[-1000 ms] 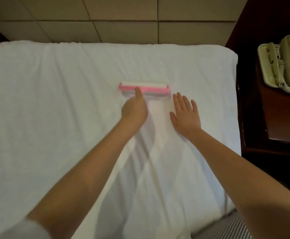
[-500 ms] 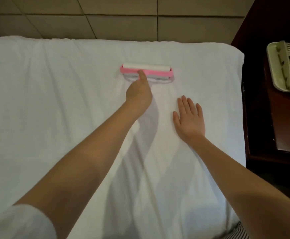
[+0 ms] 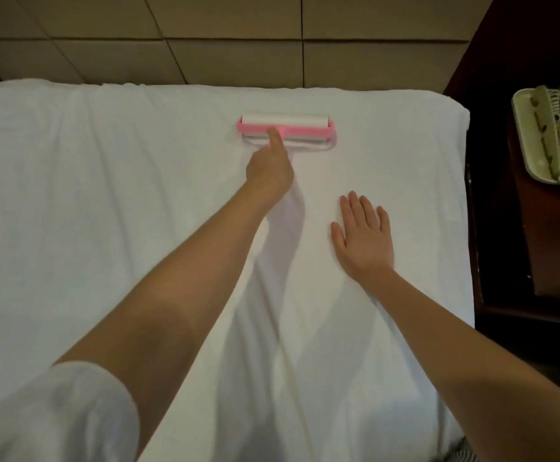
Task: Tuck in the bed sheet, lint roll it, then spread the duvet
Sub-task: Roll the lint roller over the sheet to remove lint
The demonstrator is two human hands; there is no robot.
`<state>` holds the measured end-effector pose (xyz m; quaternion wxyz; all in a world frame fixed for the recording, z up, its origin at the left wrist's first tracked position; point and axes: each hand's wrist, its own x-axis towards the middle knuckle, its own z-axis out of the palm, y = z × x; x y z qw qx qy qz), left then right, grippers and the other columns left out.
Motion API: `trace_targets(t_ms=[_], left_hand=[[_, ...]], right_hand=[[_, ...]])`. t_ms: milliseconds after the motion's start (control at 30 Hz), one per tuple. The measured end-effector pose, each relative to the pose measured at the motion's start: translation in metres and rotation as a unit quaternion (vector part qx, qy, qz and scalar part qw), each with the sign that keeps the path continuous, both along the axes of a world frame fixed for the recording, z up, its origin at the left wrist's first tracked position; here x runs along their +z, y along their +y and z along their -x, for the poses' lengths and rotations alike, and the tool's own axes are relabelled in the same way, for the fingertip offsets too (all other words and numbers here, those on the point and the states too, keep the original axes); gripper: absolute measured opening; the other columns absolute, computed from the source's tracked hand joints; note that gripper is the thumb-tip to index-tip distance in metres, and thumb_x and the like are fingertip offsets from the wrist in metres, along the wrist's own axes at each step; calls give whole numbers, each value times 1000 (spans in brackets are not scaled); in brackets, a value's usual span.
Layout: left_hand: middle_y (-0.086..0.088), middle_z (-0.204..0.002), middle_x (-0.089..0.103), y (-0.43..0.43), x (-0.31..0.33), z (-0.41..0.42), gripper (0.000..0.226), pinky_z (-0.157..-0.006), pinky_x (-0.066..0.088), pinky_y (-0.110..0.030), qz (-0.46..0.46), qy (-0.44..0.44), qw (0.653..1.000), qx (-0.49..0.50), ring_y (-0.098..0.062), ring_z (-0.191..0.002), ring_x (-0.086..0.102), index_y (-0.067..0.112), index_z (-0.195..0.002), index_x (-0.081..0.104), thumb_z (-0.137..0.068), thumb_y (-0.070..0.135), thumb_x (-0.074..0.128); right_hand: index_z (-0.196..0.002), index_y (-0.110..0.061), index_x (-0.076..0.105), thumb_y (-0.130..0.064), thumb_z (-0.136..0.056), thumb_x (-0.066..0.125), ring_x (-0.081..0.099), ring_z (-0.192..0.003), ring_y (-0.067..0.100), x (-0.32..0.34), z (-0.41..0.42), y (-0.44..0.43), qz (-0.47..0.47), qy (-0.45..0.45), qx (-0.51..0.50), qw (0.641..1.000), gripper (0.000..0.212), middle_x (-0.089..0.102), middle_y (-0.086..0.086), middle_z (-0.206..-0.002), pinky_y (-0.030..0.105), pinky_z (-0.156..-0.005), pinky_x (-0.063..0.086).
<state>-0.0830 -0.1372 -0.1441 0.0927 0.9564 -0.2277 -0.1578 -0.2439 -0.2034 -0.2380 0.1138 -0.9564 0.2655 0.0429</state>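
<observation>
A white bed sheet [image 3: 105, 211] covers the mattress and fills most of the view. A pink lint roller [image 3: 300, 130] with a wide white roll lies on the sheet near the head of the bed. My left hand [image 3: 270, 168] grips its handle with the forefinger stretched along the pink frame; the handle itself is hidden under the hand. My right hand [image 3: 363, 240] rests flat on the sheet to the right and nearer me, fingers straight. No duvet is in view.
A padded beige headboard wall [image 3: 238, 38] runs behind the bed. A dark wooden nightstand [image 3: 545, 245] stands at the right, close to the mattress edge, with a pale green telephone [image 3: 552, 135] on it.
My left hand has pushed the lint roller farther away, toward the headboard. My right hand has stayed flat on the sheet in about the same place.
</observation>
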Motion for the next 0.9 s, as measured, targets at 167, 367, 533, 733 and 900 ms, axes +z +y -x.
trace_targets(t_ms=[167, 367, 533, 733, 900], left_hand=[[-15, -117, 57, 21, 20, -2, 54, -72, 38, -35, 12, -86, 996, 4, -32, -103, 55, 22, -151, 10, -101, 18, 31], [-19, -132, 48, 40, -3, -21, 53, -90, 41, -41, -26, -60, 998, 25, -36, -118, 48, 19, -151, 10, -102, 19, 29], [-21, -132, 47, -6, -13, -89, 53, -91, 41, -39, 11, -57, 998, 4, -36, -119, 48, 14, -151, 12, -100, 14, 30], [-21, -137, 44, -49, -20, -150, 52, -95, 39, -37, 19, -54, 998, -38, -36, -124, 44, 9, -150, 15, -100, 13, 30], [-23, -129, 49, -22, -22, -118, 54, -89, 41, -39, 27, -52, 998, -21, -38, -117, 48, 14, -151, 12, -100, 15, 30]], right_hand=[[-150, -14, 13, -35, -101, 15, 1, -146, 19, 22, -22, -7, 12, -10, -12, 1000, 53, 11, 2, -158, 37, -117, -5], [-150, -10, 8, -35, -102, 12, -6, -146, 20, 27, -82, -21, 3, 4, -11, 1000, 54, 0, 5, -159, 38, -116, -8], [-151, -12, -1, -39, -101, 13, -6, -146, 19, 0, -102, -22, 4, 2, 4, 1000, 58, -5, 4, -159, 38, -116, -8], [-151, -18, 2, -48, -88, -7, -3, -146, 16, -19, -101, -24, 8, -48, -5, 999, 71, 0, 1, -159, 36, -115, -11], [-151, -18, 1, -48, -81, -14, -4, -146, 17, -23, -102, -24, 20, -49, -5, 999, 78, -2, 0, -159, 37, -114, -11]])
